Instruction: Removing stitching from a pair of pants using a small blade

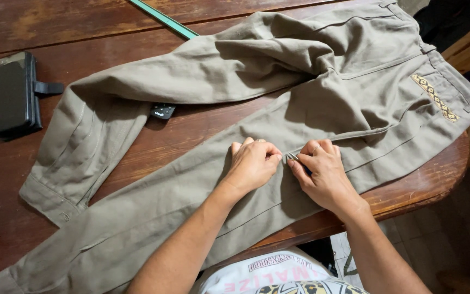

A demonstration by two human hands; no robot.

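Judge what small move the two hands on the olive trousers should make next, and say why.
Probably press the pinched fold flat along the seam. Both the left hand and the right hand are nipping a small ridge of cloth on the olive trousers, which lie spread on the wooden table, and the fabric beside it looks smooth.

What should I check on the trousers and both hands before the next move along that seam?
1. Left hand rests on the trousers, pinching the fabric: ok.
2. Right hand pinches the same fold beside it: ok.
3. Small metal tool between the fingertips: cannot tell its kind, mostly hidden.
4. Lower leg lies flat on the wooden table: ok.
5. Upper leg is folded back and creased, covering part of a small black object: not ok.
6. Waist end hangs over the table edge at the right: not ok.
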